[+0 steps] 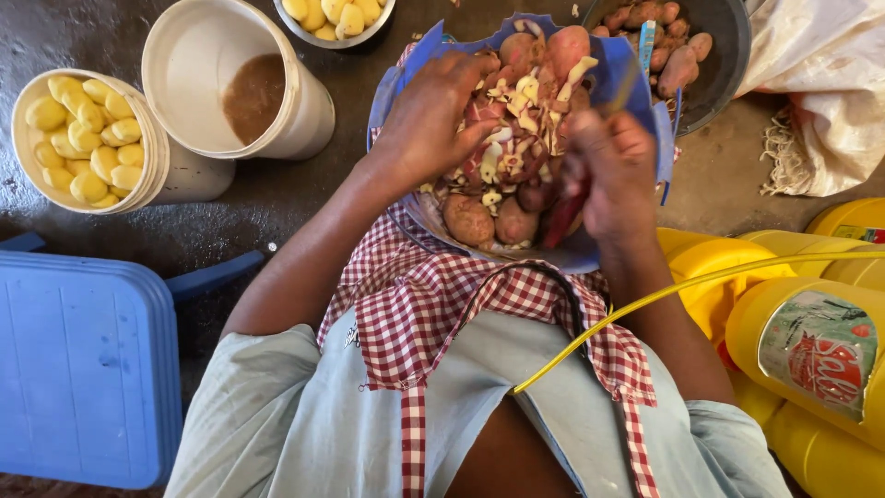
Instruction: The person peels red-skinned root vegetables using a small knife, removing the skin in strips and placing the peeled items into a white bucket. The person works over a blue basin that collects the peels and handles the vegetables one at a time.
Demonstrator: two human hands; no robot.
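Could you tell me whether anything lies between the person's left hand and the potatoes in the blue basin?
Nothing visible does. The left hand already rests on the heap of peels and potatoes inside the blue basin. The right hand is in the same basin, blurred.

Blue basin [410,69] on lap, w/ reddish unpeeled potatoes [468,219] & pale peel scraps [516,120] heaped.

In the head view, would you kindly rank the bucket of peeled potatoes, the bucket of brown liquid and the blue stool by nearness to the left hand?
From the left hand:
1. Bucket of brown liquid, just left.
2. Bucket of peeled potatoes, farther left.
3. Blue stool, lower left.
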